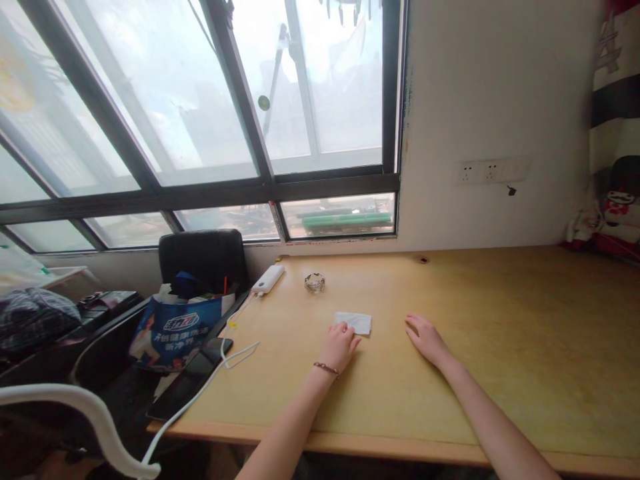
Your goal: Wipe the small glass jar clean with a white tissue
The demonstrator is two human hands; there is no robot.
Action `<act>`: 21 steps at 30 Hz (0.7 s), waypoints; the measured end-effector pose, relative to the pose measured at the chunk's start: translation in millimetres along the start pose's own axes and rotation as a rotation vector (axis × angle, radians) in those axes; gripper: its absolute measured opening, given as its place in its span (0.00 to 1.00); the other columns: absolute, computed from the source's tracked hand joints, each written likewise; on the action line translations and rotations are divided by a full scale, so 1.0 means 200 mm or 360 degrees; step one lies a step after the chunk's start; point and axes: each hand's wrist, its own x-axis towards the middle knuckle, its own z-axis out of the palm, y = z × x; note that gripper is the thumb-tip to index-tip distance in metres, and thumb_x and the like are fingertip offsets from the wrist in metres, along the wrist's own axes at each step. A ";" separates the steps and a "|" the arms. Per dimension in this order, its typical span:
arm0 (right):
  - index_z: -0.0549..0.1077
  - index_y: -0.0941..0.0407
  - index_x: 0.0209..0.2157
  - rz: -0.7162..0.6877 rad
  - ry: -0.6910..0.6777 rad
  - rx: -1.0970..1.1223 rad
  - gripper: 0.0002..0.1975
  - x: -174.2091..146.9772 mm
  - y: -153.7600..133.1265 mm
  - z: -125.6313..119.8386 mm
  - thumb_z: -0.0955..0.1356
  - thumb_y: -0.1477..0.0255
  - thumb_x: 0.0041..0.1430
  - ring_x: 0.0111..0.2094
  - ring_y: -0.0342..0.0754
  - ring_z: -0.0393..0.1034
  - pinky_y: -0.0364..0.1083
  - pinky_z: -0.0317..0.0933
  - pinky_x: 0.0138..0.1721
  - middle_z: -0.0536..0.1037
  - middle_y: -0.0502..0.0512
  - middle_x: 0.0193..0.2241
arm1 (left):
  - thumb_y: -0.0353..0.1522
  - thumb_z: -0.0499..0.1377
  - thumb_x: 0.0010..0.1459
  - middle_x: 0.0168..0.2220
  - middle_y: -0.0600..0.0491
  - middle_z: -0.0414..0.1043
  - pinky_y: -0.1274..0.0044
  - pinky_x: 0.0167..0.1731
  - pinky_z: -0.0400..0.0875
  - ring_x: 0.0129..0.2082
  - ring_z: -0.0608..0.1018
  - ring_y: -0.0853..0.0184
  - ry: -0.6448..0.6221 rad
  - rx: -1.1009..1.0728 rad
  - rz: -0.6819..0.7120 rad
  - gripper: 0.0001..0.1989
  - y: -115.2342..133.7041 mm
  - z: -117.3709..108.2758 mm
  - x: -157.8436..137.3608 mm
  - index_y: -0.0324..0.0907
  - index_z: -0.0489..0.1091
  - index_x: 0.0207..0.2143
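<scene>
Folded tissue (361, 323), touched by the left hand (340, 347) with thumb spread, the loosely uncurled right hand (427, 339) apart, lies lengthwise left-to-right.

It looked like a room in a home, though a small office could not be excluded. A bench (500, 333) with a yellowish top stood against a plain pale wall (460, 87) with sockets (491, 171), near a wide dark-framed window (333, 185). At the right showed striped cloth (615, 93), and a printed shopping bag (183, 327) rested on a black chair (203, 252).
</scene>
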 end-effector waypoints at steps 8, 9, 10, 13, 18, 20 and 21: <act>0.70 0.61 0.41 0.0013 0.0001 0.0086 0.15 0.00 0.03 0.02 0.61 0.73 0.52 0.48 0.51 0.59 0.51 0.51 0.51 0.68 0.63 0.45 | 0.41 0.43 0.57 0.47 0.47 0.61 0.71 0.45 0.57 0.48 0.65 0.62 -0.0109 0.0207 -0.0424 0.18 -0.39 -0.09 -0.16 0.46 0.64 0.44; 0.70 0.61 0.41 0.0011 0.0006 0.0092 0.15 0.00 0.03 0.02 0.61 0.73 0.51 0.48 0.51 0.59 0.51 0.51 0.51 0.68 0.63 0.45 | 0.42 0.42 0.57 0.48 0.47 0.60 0.70 0.46 0.56 0.49 0.64 0.62 -0.0125 0.0233 -0.0470 0.19 -0.43 -0.09 -0.18 0.46 0.63 0.45; 0.70 0.61 0.41 0.0007 0.0009 0.0090 0.15 0.00 0.03 0.03 0.61 0.73 0.51 0.48 0.51 0.59 0.51 0.51 0.51 0.68 0.63 0.45 | 0.42 0.42 0.57 0.50 0.47 0.59 0.69 0.47 0.55 0.50 0.63 0.61 -0.0142 0.0259 -0.0523 0.19 -0.46 -0.09 -0.19 0.46 0.62 0.46; 0.70 0.62 0.41 -0.0006 0.0015 0.0065 0.15 0.00 0.03 0.03 0.61 0.73 0.52 0.48 0.51 0.60 0.51 0.51 0.51 0.68 0.63 0.45 | 0.42 0.41 0.57 0.54 0.47 0.55 0.62 0.49 0.51 0.54 0.57 0.59 -0.0191 0.0288 -0.0671 0.20 -0.51 -0.08 -0.22 0.48 0.60 0.49; 0.70 0.61 0.41 -0.0016 0.0033 0.0068 0.15 0.00 0.04 0.03 0.61 0.72 0.52 0.48 0.51 0.60 0.51 0.52 0.51 0.69 0.63 0.44 | 0.42 0.41 0.58 0.57 0.49 0.50 0.60 0.50 0.47 0.57 0.51 0.61 -0.0241 0.0182 -0.0778 0.20 -0.53 -0.06 -0.24 0.51 0.57 0.51; 0.70 0.62 0.41 -0.0016 0.0036 0.0067 0.15 0.00 0.04 0.03 0.61 0.72 0.52 0.48 0.51 0.60 0.51 0.52 0.51 0.69 0.63 0.44 | 0.42 0.40 0.58 0.57 0.50 0.50 0.59 0.50 0.47 0.57 0.50 0.62 -0.0242 0.0128 -0.0807 0.20 -0.53 -0.05 -0.24 0.52 0.58 0.51; 0.70 0.62 0.41 -0.0017 0.0039 0.0065 0.16 0.00 0.04 0.04 0.61 0.72 0.52 0.48 0.51 0.60 0.51 0.52 0.51 0.69 0.64 0.44 | 0.42 0.41 0.58 0.57 0.50 0.49 0.59 0.50 0.46 0.58 0.50 0.62 -0.0238 0.0102 -0.0815 0.20 -0.54 -0.05 -0.24 0.52 0.58 0.51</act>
